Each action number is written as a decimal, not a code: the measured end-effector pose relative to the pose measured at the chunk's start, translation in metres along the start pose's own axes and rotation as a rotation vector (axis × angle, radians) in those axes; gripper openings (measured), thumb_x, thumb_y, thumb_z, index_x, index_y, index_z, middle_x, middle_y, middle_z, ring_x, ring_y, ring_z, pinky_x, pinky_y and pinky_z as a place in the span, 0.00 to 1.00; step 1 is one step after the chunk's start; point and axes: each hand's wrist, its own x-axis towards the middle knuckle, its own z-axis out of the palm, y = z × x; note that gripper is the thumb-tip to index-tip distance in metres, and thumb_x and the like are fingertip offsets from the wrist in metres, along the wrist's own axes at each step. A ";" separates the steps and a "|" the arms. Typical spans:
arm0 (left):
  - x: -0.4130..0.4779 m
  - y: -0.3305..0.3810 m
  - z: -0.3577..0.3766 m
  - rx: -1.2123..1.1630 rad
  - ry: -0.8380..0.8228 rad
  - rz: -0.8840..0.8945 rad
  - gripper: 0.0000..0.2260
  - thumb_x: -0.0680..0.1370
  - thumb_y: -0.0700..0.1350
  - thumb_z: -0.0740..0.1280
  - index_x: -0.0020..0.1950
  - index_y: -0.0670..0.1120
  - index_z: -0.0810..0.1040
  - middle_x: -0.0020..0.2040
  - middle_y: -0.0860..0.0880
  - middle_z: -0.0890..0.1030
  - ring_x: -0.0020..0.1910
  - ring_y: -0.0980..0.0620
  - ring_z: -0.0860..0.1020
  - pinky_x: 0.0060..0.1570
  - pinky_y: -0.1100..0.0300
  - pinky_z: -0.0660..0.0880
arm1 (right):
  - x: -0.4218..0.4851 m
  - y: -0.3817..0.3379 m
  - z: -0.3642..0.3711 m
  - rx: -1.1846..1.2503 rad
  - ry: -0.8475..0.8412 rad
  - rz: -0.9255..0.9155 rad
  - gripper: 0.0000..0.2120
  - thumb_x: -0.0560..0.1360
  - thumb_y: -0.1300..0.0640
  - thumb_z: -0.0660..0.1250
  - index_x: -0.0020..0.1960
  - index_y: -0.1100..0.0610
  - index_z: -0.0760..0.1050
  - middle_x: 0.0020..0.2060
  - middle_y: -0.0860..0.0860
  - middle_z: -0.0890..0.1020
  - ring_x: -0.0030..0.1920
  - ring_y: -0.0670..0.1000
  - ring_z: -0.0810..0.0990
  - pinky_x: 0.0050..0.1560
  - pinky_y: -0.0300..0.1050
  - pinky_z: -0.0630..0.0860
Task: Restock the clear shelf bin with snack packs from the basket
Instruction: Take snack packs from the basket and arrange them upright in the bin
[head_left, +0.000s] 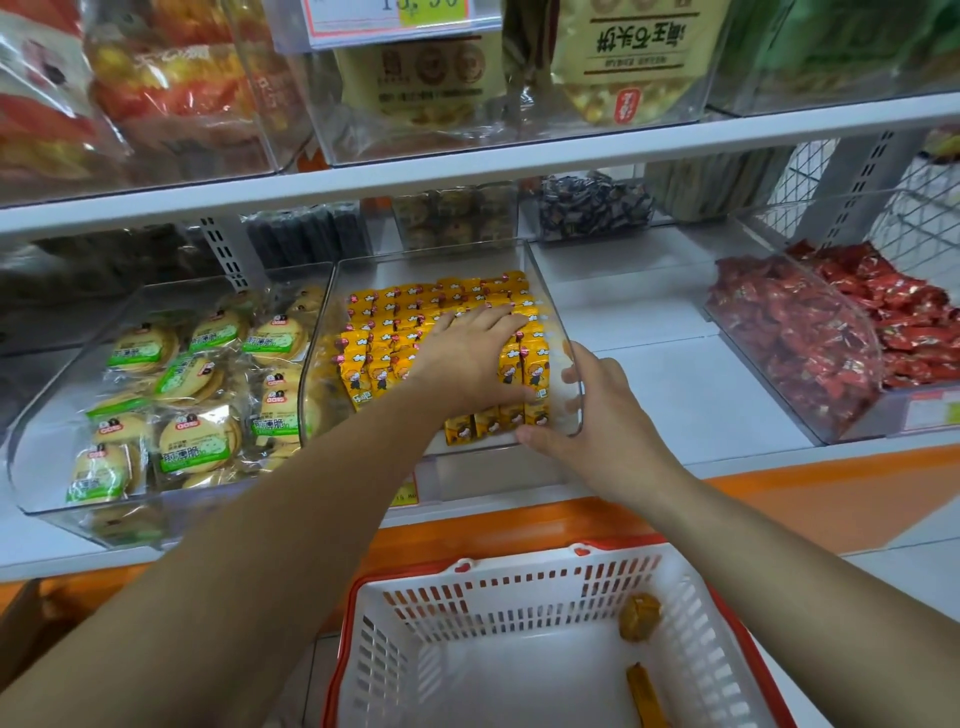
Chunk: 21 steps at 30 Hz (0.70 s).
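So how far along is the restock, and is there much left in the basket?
Mostly done: the clear bin is packed with rows of yellow snack packs. In hand: the left hand lies flat on the packs, while the right hand grips the bin's front corner. Left: the basket holds only two yellowish packs.

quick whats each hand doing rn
Left hand: open, flat on the yellow snack packs.
Right hand: gripping the clear bin by its front corner.
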 end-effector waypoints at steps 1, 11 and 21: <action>-0.003 0.003 -0.007 -0.013 -0.023 -0.007 0.46 0.70 0.72 0.69 0.82 0.57 0.56 0.83 0.52 0.59 0.82 0.47 0.57 0.79 0.41 0.55 | -0.002 -0.002 -0.001 -0.043 -0.003 -0.019 0.39 0.69 0.39 0.76 0.72 0.41 0.58 0.58 0.43 0.66 0.54 0.43 0.73 0.46 0.36 0.72; -0.143 0.045 -0.090 -0.413 -0.058 0.079 0.12 0.79 0.60 0.65 0.53 0.54 0.80 0.47 0.58 0.81 0.46 0.57 0.80 0.47 0.54 0.80 | -0.064 0.000 -0.059 -0.251 -0.139 0.046 0.24 0.72 0.40 0.72 0.63 0.51 0.76 0.54 0.48 0.79 0.52 0.49 0.79 0.54 0.48 0.76; -0.214 0.088 0.113 -0.425 -0.695 -0.117 0.15 0.80 0.57 0.67 0.63 0.50 0.78 0.65 0.49 0.80 0.60 0.47 0.78 0.62 0.52 0.76 | -0.132 0.123 -0.001 -0.364 -0.622 0.279 0.10 0.75 0.52 0.72 0.52 0.57 0.79 0.49 0.52 0.82 0.48 0.51 0.80 0.47 0.42 0.75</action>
